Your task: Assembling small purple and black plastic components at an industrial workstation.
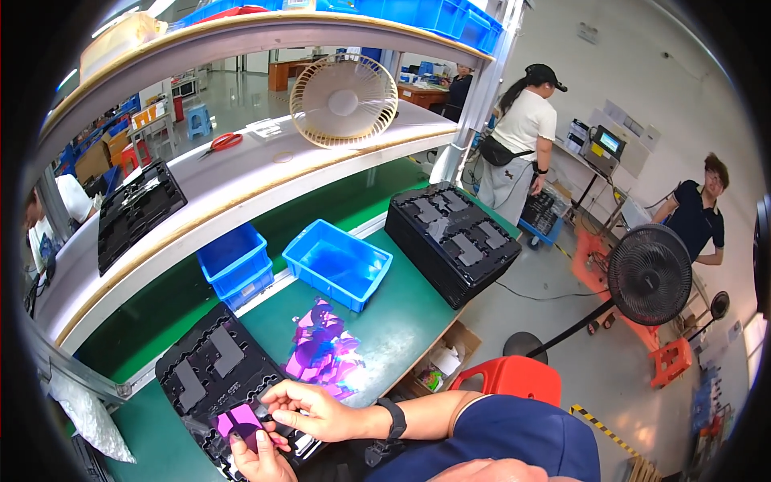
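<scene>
My left hand (263, 461) is closed on a small flat part with a shiny purple face (239, 419), gripping it by its lower edge. Close against the part's right side is my right hand (309, 411), thumb and fingers pinched together; whatever lies between those fingertips is too small to make out. Under both hands lies a black moulded tray (210, 333) with flat grey pieces in its pockets. A loose pile of purple and blue film pieces (323, 345) is spread on the green tabletop beyond my right hand.
Two blue bins, a wide one (337, 261) and a stacked pair (237, 261), stand behind the pile. Right of them is a tall stack of black trays (451, 241). A shelf (257, 173) carries red-handled scissors (225, 142). A red stool (510, 377) and black fan (649, 275) stand right.
</scene>
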Motion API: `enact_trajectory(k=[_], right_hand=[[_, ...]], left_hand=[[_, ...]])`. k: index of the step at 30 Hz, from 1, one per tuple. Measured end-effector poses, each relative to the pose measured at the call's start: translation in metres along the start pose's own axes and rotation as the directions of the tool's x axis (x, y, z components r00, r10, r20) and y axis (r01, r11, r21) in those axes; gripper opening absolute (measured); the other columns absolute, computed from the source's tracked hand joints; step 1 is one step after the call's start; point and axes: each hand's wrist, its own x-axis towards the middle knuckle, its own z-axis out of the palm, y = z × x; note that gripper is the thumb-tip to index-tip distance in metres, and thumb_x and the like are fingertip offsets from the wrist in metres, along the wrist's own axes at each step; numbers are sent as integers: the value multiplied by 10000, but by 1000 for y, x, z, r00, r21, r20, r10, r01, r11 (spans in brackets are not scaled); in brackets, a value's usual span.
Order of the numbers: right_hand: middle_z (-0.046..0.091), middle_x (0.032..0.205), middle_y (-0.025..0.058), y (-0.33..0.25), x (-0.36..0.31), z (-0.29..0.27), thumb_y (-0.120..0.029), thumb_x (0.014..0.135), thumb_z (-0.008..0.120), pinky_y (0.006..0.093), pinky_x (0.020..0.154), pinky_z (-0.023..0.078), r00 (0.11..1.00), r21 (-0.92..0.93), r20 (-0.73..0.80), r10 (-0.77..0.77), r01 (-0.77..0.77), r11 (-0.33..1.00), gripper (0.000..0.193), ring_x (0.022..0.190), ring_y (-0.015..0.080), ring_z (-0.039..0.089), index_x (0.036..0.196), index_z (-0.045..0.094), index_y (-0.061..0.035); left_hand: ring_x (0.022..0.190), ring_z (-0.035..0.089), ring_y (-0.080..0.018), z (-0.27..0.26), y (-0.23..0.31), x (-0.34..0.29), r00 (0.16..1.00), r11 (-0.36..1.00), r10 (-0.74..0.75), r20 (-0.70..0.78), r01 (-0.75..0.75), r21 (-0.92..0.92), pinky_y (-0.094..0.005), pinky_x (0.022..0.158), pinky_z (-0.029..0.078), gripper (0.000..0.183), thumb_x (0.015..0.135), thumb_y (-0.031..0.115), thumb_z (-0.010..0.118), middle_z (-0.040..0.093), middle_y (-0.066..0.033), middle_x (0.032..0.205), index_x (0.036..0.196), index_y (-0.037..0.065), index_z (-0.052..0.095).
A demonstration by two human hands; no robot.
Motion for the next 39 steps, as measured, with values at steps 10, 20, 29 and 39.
enact_trajectory(k=[10, 20, 29, 39], right_hand=[[550, 896, 61, -2, 2, 1, -99, 913, 497, 244, 698, 477, 989, -110, -65, -133, 125, 986, 189, 809, 109, 603, 1056, 494, 24], [539, 807, 38, 1, 7, 3, -177, 936, 451, 266, 654, 424, 983, -156, -39, -181, 173, 973, 193, 741, 102, 504, 1000, 480, 3], [541, 824, 49, 4, 6, 7, -223, 947, 428, 280, 671, 428, 974, -153, -34, -222, 214, 965, 237, 751, 124, 516, 987, 481, 4], [550, 836, 51, 2, 6, 1, -206, 946, 428, 272, 678, 437, 983, -182, -50, -176, 164, 970, 228, 763, 131, 536, 1007, 484, 7]], left_hand=[[649, 558, -159, -3, -2, 3, 998, 998, -55, 19, 55, 11, -248, 545, 452, 292, 879, 30, 522, 602, -146, 911, 1136, 0, 387], [591, 530, -196, 2, 4, 0, 998, 993, 47, -49, -52, -105, -270, 537, 459, 197, 848, -29, 493, 549, -142, 781, 1025, -7, 411], [591, 536, -219, -34, -35, 52, 791, 861, 499, 354, -407, -303, -281, 526, 463, 158, 839, -40, 502, 553, -157, 766, 981, -14, 437], [616, 539, -202, 5, 6, -2, 996, 990, 75, -43, -79, -117, -280, 561, 454, 126, 855, 6, 520, 564, -128, 781, 962, 16, 455]])
